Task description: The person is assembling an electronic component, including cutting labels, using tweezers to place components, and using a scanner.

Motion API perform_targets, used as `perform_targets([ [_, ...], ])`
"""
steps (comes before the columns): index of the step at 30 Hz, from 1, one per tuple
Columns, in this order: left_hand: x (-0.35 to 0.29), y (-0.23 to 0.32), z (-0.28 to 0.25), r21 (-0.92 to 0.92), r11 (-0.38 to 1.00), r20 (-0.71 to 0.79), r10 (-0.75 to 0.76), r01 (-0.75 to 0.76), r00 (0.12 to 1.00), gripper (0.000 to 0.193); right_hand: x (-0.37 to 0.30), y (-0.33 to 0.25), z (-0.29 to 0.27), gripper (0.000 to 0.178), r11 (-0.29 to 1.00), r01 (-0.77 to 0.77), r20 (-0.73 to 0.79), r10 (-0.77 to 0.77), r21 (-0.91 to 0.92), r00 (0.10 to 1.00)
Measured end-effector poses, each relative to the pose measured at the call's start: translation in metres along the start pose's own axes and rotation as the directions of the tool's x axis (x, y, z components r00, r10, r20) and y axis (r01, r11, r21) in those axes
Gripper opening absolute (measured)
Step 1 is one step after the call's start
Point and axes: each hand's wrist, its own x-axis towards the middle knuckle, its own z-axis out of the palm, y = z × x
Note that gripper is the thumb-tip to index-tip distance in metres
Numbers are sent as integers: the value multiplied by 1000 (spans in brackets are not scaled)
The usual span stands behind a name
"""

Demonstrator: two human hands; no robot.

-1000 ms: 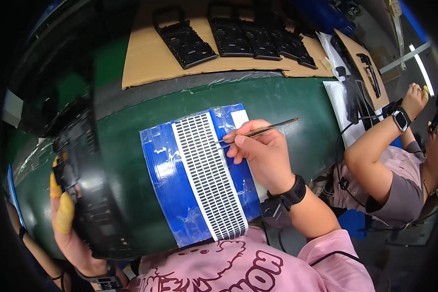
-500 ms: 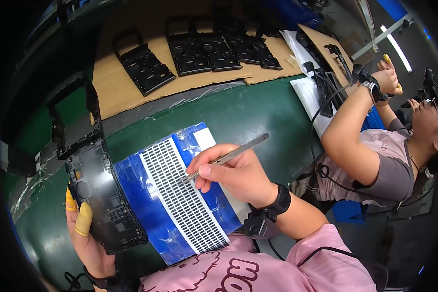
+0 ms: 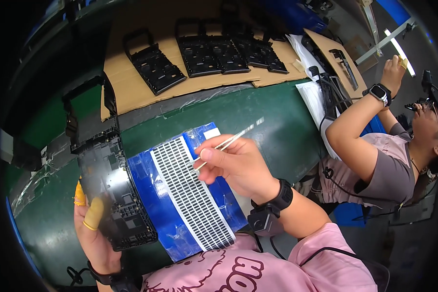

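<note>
In my right hand is a pair of metal tweezers, pinched between thumb and fingers. Their tips point down over a white sheet covered in rows of small black rectangular stickers. That sheet lies on a blue plastic-wrapped board. My left hand, with yellow finger cots on thumb and a finger, grips the left edge of a black plastic frame. The frame has a handle-like loop at its far end and stands tilted beside the board. Whether the tweezers hold a sticker is too small to tell.
Several similar black frames lie on a cardboard sheet at the back of the green table. White bags and dark parts are at the right back. A co-worker sits at the right, arms raised.
The tweezers have lifted slightly away from the sheet and turned in my right hand. The table scene has shifted a little rightward in view. The co-worker's hands have moved.
</note>
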Motion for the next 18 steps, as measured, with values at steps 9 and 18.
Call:
perform_targets([
  [9, -4, 2, 3, 0, 999, 5, -39, 39, 999, 48, 4, 15, 1, 14, 983, 86, -51, -96, -161, 994],
  [18, -4, -11, 2, 159, 986, -73, 54, -42, 996, 47, 14, 32, -9, 14, 931, 252, -244, -318, -264, 916],
])
